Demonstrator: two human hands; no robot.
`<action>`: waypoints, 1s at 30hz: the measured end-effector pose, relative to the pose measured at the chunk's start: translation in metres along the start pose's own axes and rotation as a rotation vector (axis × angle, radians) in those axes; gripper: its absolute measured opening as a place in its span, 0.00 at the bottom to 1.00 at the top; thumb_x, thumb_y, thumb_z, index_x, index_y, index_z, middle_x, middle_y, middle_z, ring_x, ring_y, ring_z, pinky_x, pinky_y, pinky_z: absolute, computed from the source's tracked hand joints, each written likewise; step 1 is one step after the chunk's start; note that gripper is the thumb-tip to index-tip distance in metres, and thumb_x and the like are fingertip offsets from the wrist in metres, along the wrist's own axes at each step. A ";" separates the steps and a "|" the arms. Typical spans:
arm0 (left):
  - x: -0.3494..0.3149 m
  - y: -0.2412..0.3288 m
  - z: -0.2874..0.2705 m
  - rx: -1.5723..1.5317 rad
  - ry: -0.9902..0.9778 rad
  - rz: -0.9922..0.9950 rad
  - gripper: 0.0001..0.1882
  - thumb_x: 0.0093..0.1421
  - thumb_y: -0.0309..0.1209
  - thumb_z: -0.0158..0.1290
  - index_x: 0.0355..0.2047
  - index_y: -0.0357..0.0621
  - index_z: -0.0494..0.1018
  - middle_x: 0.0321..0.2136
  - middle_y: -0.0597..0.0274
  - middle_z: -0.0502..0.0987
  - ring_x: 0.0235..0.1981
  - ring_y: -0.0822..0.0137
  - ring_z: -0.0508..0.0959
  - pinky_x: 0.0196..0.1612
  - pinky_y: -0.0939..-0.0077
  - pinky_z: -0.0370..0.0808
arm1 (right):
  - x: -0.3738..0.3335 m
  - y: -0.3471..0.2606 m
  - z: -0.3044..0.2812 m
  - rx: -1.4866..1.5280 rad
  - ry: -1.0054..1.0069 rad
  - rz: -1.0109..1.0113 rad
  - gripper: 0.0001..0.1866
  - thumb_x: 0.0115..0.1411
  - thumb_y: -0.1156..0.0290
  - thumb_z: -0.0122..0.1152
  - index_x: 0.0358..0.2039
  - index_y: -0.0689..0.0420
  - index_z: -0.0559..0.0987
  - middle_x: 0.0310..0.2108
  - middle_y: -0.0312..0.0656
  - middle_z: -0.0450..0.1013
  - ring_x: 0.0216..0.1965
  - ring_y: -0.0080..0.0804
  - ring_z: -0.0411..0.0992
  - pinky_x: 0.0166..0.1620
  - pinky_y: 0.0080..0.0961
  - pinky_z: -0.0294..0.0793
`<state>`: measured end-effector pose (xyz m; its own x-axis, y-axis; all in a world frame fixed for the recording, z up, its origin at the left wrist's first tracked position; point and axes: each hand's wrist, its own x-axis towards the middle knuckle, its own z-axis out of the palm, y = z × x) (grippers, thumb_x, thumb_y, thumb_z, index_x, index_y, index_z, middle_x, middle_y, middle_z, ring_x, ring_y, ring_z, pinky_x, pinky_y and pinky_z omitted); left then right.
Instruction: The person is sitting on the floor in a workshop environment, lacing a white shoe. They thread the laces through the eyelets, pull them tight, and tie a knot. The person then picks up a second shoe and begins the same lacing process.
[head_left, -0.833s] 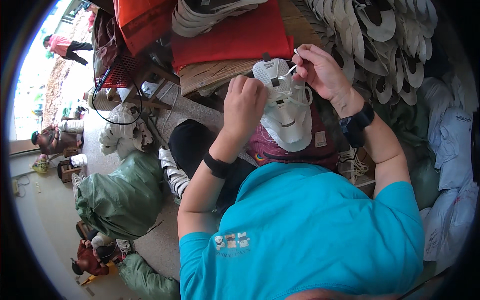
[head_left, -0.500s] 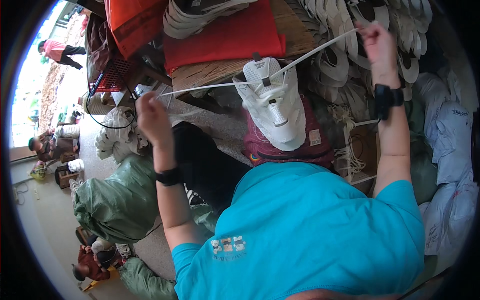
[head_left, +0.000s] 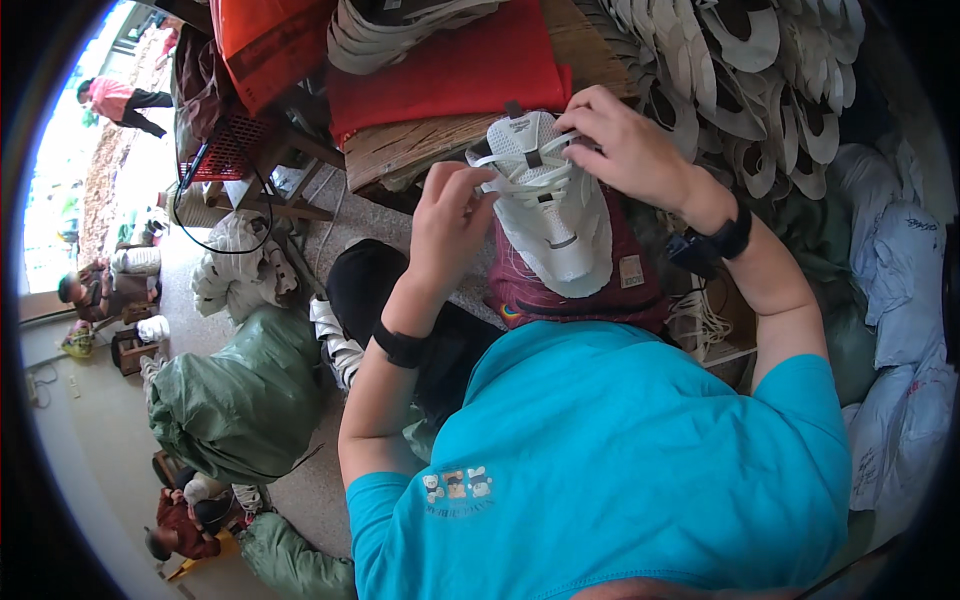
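Note:
A white shoe upper (head_left: 570,255) with a raised, perforated tongue sits in front of me, its toe toward my body. White shoelace (head_left: 545,184) crosses the tongue in loose loops. At the upper's left edge, my left hand (head_left: 447,222) has its fingers closed on the lace. My right hand (head_left: 628,148) reaches in from the other side, its fingertips bent around the lace beside the top eyelets. Exactly how the fingertips grip the lace is partly hidden. Beneath the upper lies a maroon cloth (head_left: 640,268).
Beyond the upper stands a wooden table (head_left: 400,155) with red material (head_left: 440,95) and stacked pale shoe parts (head_left: 400,40). More shoe parts (head_left: 760,100) hang in bunches at right. A green sack (head_left: 245,400) is at left, white sacks (head_left: 905,280) at far right. Several people are in the background.
Both hands have come inward from wide apart, where they held the lace stretched out to either side. They are now close beside the tongue, and the lace forms slack loops over it.

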<state>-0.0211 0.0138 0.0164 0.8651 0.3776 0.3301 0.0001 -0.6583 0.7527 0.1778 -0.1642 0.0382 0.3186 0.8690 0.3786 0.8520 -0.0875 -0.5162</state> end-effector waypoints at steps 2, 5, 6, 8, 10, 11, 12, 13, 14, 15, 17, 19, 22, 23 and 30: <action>0.008 -0.003 0.001 0.040 -0.096 0.018 0.11 0.55 0.21 0.58 0.39 0.42 0.75 0.35 0.57 0.72 0.28 0.63 0.77 0.33 0.73 0.76 | 0.005 -0.001 0.008 -0.108 -0.025 -0.014 0.12 0.58 0.68 0.61 0.39 0.60 0.75 0.42 0.44 0.68 0.38 0.46 0.72 0.42 0.37 0.73; 0.018 -0.001 -0.005 0.050 -0.220 0.043 0.10 0.55 0.22 0.58 0.38 0.42 0.73 0.33 0.59 0.72 0.29 0.64 0.76 0.32 0.73 0.75 | 0.015 -0.008 0.000 -0.075 -0.234 0.124 0.11 0.58 0.66 0.61 0.36 0.61 0.73 0.38 0.43 0.68 0.38 0.47 0.72 0.41 0.37 0.73; 0.022 0.000 -0.006 0.105 -0.246 0.070 0.09 0.55 0.23 0.58 0.37 0.42 0.73 0.33 0.58 0.72 0.30 0.62 0.77 0.32 0.71 0.75 | 0.016 -0.009 0.000 -0.059 -0.230 0.113 0.11 0.58 0.67 0.61 0.35 0.61 0.73 0.36 0.43 0.69 0.37 0.44 0.72 0.40 0.36 0.72; 0.028 0.002 -0.010 0.216 -0.296 0.123 0.09 0.56 0.24 0.58 0.36 0.42 0.72 0.33 0.56 0.72 0.31 0.58 0.77 0.33 0.68 0.76 | 0.019 -0.012 0.001 -0.025 -0.224 0.089 0.10 0.58 0.68 0.61 0.34 0.61 0.72 0.31 0.42 0.70 0.34 0.40 0.73 0.38 0.34 0.72; 0.032 0.004 -0.013 0.268 -0.322 0.172 0.09 0.55 0.26 0.58 0.36 0.42 0.72 0.33 0.55 0.71 0.32 0.55 0.77 0.35 0.65 0.75 | 0.020 -0.017 -0.001 0.191 -0.216 0.195 0.10 0.59 0.69 0.61 0.34 0.61 0.72 0.27 0.39 0.69 0.30 0.31 0.71 0.36 0.30 0.71; 0.032 0.005 -0.013 0.293 -0.336 0.198 0.09 0.55 0.26 0.58 0.36 0.42 0.72 0.34 0.55 0.71 0.32 0.53 0.77 0.35 0.63 0.75 | 0.020 -0.019 0.000 0.300 -0.211 0.249 0.10 0.59 0.70 0.61 0.34 0.61 0.72 0.25 0.37 0.69 0.28 0.27 0.70 0.35 0.29 0.71; 0.032 0.005 -0.014 0.294 -0.332 0.218 0.08 0.55 0.26 0.58 0.36 0.43 0.72 0.34 0.55 0.71 0.33 0.53 0.77 0.36 0.63 0.75 | 0.020 -0.019 0.000 0.335 -0.195 0.261 0.10 0.60 0.70 0.61 0.34 0.61 0.72 0.24 0.36 0.69 0.28 0.24 0.68 0.33 0.26 0.70; 0.031 0.005 -0.013 0.294 -0.329 0.238 0.08 0.55 0.26 0.57 0.36 0.43 0.72 0.34 0.55 0.71 0.33 0.52 0.77 0.36 0.63 0.75 | 0.019 -0.018 0.000 0.371 -0.178 0.273 0.09 0.60 0.70 0.62 0.35 0.61 0.73 0.24 0.34 0.68 0.27 0.21 0.67 0.31 0.24 0.69; 0.032 0.005 -0.012 0.291 -0.327 0.260 0.08 0.55 0.26 0.57 0.36 0.43 0.72 0.34 0.56 0.71 0.33 0.52 0.77 0.36 0.62 0.75 | 0.018 -0.017 0.000 0.404 -0.160 0.288 0.09 0.60 0.70 0.62 0.35 0.61 0.73 0.23 0.33 0.68 0.26 0.17 0.65 0.30 0.22 0.69; 0.031 0.006 -0.012 0.281 -0.336 0.223 0.08 0.55 0.26 0.57 0.36 0.43 0.72 0.34 0.56 0.71 0.33 0.52 0.77 0.36 0.62 0.75 | 0.017 -0.018 -0.001 0.420 -0.178 0.321 0.09 0.60 0.70 0.62 0.35 0.61 0.73 0.23 0.32 0.68 0.26 0.17 0.65 0.28 0.21 0.68; 0.031 0.007 -0.014 0.262 -0.356 0.149 0.08 0.55 0.25 0.57 0.35 0.43 0.72 0.34 0.56 0.71 0.33 0.52 0.77 0.37 0.61 0.75 | 0.017 -0.019 -0.003 0.452 -0.214 0.387 0.09 0.61 0.69 0.62 0.35 0.61 0.73 0.23 0.30 0.68 0.25 0.15 0.65 0.25 0.18 0.68; 0.034 0.007 -0.015 0.313 -0.362 0.201 0.09 0.54 0.25 0.57 0.35 0.43 0.72 0.34 0.56 0.71 0.33 0.52 0.77 0.37 0.62 0.75 | 0.015 -0.019 -0.003 0.481 -0.218 0.420 0.09 0.61 0.69 0.62 0.35 0.60 0.74 0.23 0.30 0.68 0.23 0.14 0.65 0.23 0.17 0.66; 0.032 0.009 -0.013 0.277 -0.356 0.312 0.09 0.52 0.24 0.57 0.34 0.42 0.72 0.33 0.56 0.71 0.32 0.53 0.76 0.36 0.62 0.75 | 0.012 -0.012 0.004 0.455 -0.201 0.380 0.09 0.61 0.69 0.62 0.35 0.60 0.74 0.22 0.30 0.67 0.22 0.14 0.65 0.22 0.17 0.66; 0.031 0.011 -0.011 0.247 -0.353 0.353 0.09 0.51 0.24 0.57 0.34 0.42 0.71 0.33 0.56 0.71 0.32 0.53 0.76 0.35 0.63 0.75 | 0.012 -0.010 0.005 0.437 -0.193 0.353 0.08 0.61 0.69 0.62 0.34 0.60 0.74 0.22 0.30 0.67 0.22 0.14 0.65 0.22 0.17 0.66; 0.027 -0.005 0.002 0.381 -0.046 0.529 0.10 0.50 0.21 0.57 0.32 0.41 0.70 0.27 0.55 0.72 0.29 0.54 0.76 0.31 0.64 0.75 | 0.014 -0.009 0.022 0.525 -0.108 0.330 0.05 0.61 0.72 0.59 0.35 0.58 0.75 0.23 0.27 0.67 0.23 0.12 0.63 0.23 0.13 0.62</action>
<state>0.0029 0.0255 0.0205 0.8175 -0.0832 0.5699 -0.2611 -0.9355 0.2379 0.1653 -0.1401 0.0315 0.4633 0.8835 0.0692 0.3896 -0.1329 -0.9114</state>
